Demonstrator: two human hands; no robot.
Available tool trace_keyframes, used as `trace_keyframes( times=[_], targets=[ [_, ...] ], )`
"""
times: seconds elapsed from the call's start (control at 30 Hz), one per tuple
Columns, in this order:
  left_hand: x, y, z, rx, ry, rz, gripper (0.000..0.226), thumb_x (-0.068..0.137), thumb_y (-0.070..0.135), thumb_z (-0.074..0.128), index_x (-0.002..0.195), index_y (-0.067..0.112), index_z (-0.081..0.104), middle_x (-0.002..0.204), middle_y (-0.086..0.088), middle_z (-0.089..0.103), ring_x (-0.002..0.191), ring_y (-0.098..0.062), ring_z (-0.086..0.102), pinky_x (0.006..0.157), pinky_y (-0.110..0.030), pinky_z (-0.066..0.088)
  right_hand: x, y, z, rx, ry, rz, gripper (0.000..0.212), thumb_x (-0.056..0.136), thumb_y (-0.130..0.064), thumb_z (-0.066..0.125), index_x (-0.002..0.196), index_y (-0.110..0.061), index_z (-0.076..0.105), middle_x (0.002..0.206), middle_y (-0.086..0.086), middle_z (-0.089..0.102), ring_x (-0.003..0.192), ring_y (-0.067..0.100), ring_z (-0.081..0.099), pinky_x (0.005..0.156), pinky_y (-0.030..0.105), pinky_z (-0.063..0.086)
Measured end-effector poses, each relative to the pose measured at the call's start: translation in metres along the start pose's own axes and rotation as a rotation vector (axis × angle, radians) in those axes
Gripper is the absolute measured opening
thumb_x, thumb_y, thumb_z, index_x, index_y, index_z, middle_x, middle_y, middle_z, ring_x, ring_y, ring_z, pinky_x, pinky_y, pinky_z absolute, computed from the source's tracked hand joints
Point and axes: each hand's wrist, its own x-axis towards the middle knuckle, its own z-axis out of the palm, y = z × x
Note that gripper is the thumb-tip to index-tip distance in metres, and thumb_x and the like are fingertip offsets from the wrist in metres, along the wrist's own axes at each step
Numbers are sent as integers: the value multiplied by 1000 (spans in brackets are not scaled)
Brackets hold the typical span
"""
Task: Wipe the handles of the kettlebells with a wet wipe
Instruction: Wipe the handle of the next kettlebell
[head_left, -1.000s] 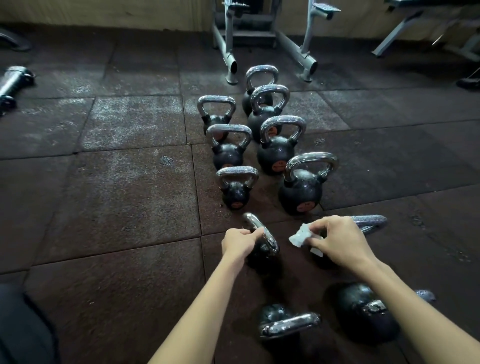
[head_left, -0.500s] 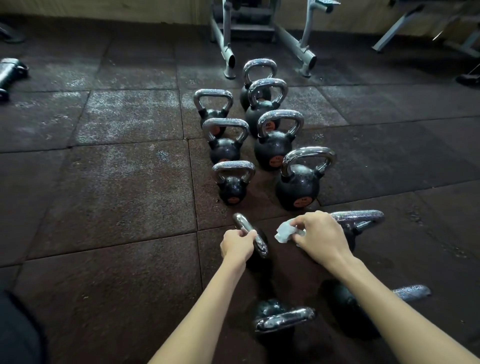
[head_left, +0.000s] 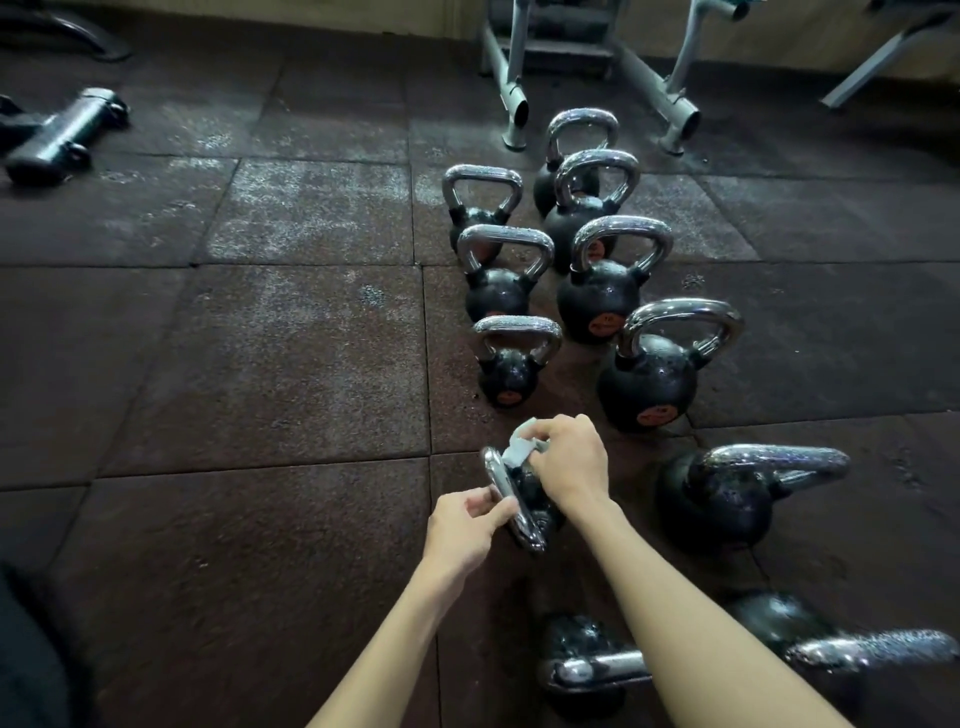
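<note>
Several black kettlebells with chrome handles stand in two rows on the dark rubber floor; the nearest upright ones are a small kettlebell and a bigger kettlebell. My left hand pinches the chrome handle of a small kettlebell tilted on its side. My right hand holds a white wet wipe against the far end of that handle. Its black body is mostly hidden under my right hand.
Three more kettlebells lie tipped over: a large kettlebell to the right, two near my forearms. Grey machine legs stand behind the rows. A dark roller-like item lies at far left.
My right hand has moved left with the wipe onto the handle that my left hand holds. The view has shifted closer to the kettlebells.
</note>
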Motion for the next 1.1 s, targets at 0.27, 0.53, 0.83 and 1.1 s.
trace_keyframes(
  times=[0.27,0.53,0.83,1.1],
  targets=[
    [-4,-12,-6,-15,7,5,9,90,31,77,94,26,83,93,15,80,100,2,72,99,-30,54,2,3,18,271,-160,70,18,84,-24,73,95,-35,83,84,-11,79,77,2,69,69,18,51],
    [-4,-13,-6,-27,-20,-10,18,86,35,77,102,28,82,97,15,80,101,1,72,104,-35,54,7,18,22,511,-178,182,17,77,-30,88,93,-33,83,86,-14,78,86,1,71,79,18,50],
    [-5,-10,-10,-106,-42,17,9,92,26,75,94,31,82,98,14,80,107,-4,71,107,-34,51,24,27,25,578,-248,234,54,71,-15,94,109,-27,58,77,3,77,73,11,73,69,28,55],
    [-2,-6,-16,-85,-51,22,10,94,29,73,98,31,82,98,15,80,106,-2,71,108,-34,50,26,21,34,409,-268,104,19,83,-19,85,102,-25,83,94,-10,76,93,7,71,87,26,55]
  ],
)
